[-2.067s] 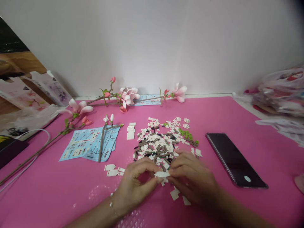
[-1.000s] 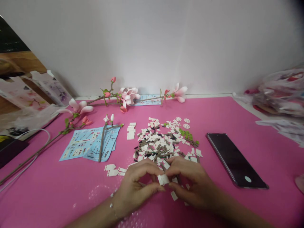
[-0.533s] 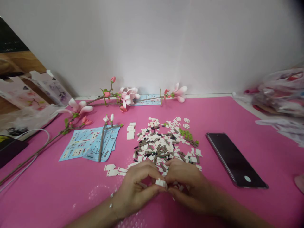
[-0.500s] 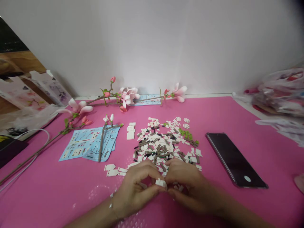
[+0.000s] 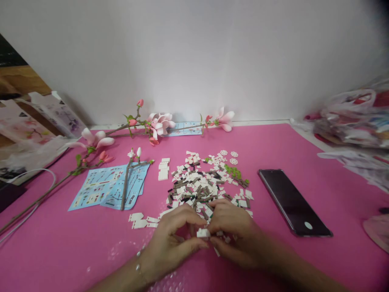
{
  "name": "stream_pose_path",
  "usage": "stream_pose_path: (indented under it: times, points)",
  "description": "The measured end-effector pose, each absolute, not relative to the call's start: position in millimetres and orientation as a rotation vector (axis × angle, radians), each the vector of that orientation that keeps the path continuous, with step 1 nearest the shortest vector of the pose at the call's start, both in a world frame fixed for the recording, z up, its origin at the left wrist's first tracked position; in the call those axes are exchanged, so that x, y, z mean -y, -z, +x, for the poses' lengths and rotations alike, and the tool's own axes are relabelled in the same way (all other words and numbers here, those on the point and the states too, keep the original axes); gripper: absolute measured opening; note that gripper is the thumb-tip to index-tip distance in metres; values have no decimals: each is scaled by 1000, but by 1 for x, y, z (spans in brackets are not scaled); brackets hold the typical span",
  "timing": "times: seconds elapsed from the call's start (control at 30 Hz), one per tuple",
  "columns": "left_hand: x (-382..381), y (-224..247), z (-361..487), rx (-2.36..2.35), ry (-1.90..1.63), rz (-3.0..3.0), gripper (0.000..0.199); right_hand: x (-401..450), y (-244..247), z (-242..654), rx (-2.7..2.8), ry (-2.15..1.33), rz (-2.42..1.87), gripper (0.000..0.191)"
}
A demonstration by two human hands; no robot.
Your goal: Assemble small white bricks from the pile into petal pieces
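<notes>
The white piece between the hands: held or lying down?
Held, it seems: the white piece sits pinched between left hand and right hand.

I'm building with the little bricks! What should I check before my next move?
1. Both hands on the white brick piece: ok, the left hand and right hand meet at it.
2. Piece pressed firmly together: cannot tell, fingers hide it.
3. Instruction sheet in view: ok, left of the brick pile.
4. Phone away from the bricks: ok, it lies apart, to the right.
5. Loose bricks kept out from under the hands: not ok, a few white ones lie below the right hand.
</notes>
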State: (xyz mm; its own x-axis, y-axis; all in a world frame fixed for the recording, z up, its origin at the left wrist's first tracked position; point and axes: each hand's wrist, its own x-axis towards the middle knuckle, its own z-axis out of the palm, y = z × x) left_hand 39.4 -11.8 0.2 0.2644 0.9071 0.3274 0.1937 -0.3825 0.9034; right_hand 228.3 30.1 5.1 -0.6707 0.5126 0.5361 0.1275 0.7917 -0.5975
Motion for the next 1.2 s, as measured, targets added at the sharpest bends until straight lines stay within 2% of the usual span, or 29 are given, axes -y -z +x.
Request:
stream_pose_path:
  times: [0.13,0.77,1.03,1.2]
  points:
    - [12,-4,39,-1053,-1139,1816,2,-29,-6,229,2300,-681,-527,15]
    - [13,5,38,-950,-1138,1858,20,-32,4,232,2339,-696,-509,18]
    - [9,3,35,-1000,-1131,1902,7,-39,11,234,2333,-694,-424,14]
    - [10,6,33,-1129,-1148,1813,9,-42,9,234,2346,-570,-400,15]
